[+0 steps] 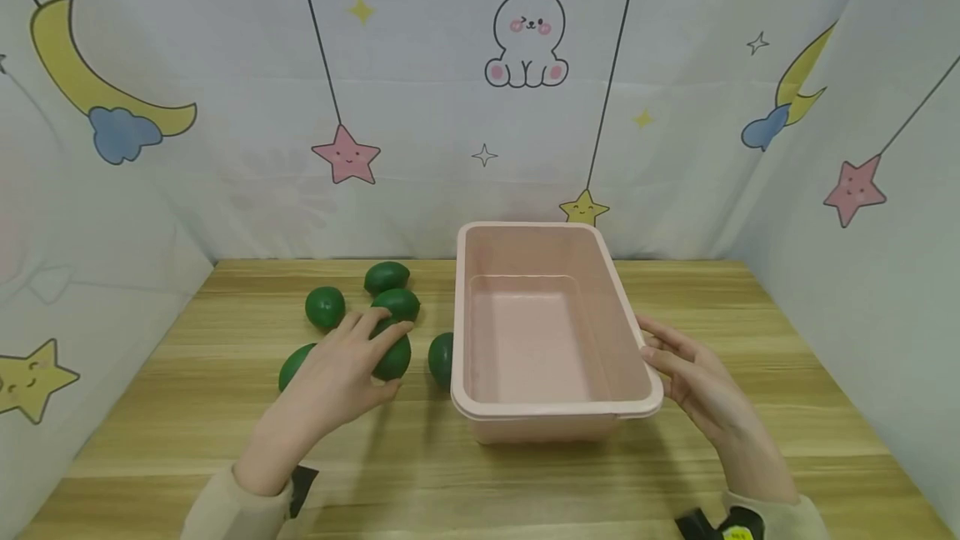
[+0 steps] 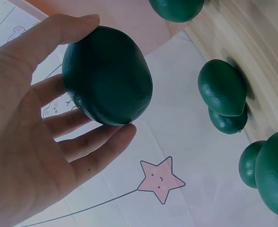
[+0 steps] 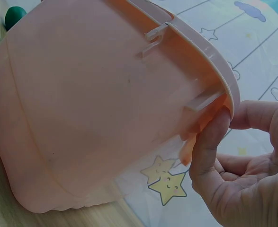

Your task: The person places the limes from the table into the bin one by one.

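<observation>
My left hand [image 1: 333, 369] grips a dark green lime [image 2: 108, 75] between thumb and fingers, left of a pink plastic bin [image 1: 555, 408]. Around that hand several more limes lie on the table, one [image 1: 325, 307] beyond it and another [image 1: 441, 359] close against the bin's left side. At the bin's right edge, my right hand [image 1: 705, 390] pinches the rim with thumb and fingers, as the right wrist view shows. The bin's inside, seen from above, holds nothing. Part of one lime [image 1: 295, 367] is hidden behind the left hand.
The wood-grain table [image 1: 390, 473] carries everything. A white curtain [image 1: 435, 90] printed with stars, moons and a rabbit stands behind the table and along both sides. The bin's far end is near the back curtain.
</observation>
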A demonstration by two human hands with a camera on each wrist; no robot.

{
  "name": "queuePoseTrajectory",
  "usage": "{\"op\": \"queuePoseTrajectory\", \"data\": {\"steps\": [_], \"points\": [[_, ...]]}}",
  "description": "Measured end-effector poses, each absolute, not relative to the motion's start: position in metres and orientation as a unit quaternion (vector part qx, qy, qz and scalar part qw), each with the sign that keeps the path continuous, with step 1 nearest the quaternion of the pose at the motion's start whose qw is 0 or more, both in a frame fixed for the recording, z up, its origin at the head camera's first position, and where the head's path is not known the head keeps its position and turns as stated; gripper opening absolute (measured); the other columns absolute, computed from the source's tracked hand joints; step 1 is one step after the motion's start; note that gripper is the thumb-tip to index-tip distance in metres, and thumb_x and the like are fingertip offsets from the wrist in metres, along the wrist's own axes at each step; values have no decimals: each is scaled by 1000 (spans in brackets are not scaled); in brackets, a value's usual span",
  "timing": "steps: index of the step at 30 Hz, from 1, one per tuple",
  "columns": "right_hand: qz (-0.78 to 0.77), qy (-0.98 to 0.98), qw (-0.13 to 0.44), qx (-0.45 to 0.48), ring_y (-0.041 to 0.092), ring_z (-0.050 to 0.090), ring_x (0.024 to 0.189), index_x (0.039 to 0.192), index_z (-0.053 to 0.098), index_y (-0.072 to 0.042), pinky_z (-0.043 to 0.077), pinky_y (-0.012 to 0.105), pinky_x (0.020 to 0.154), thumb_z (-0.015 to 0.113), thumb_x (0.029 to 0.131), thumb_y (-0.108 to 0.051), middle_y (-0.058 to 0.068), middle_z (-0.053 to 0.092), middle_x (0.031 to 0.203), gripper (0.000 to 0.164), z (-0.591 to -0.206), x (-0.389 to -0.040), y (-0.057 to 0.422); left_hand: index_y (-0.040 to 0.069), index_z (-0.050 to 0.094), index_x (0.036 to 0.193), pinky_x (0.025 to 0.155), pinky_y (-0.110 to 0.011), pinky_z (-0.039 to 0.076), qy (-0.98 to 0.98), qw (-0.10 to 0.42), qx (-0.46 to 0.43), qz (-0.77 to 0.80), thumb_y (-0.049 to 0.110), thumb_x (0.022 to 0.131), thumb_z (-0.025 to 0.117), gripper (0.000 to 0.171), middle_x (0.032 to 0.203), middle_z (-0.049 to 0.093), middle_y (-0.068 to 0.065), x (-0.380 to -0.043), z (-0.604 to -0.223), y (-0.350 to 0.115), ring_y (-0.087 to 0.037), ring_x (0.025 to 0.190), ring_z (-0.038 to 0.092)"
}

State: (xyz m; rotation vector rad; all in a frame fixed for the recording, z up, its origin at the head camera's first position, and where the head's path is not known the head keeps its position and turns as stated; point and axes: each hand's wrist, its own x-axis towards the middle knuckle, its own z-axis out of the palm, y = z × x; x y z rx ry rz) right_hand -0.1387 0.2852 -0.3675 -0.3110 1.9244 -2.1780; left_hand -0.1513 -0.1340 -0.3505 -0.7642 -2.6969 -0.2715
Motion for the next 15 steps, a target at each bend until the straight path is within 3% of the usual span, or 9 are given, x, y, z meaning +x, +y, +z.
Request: {"op": "queuePoseTrajectory", "data": {"steps": [15], "points": [[-740, 657, 105, -98, 7, 63, 93, 143, 40, -9, 56, 23, 82, 47, 99, -5, -2, 59, 105, 45, -367, -138, 284, 14, 59, 128, 86, -46, 54, -924, 220, -296, -101, 27, 69, 84, 66, 127, 56, -16, -158, -345, -128, -37, 111, 58]]}}
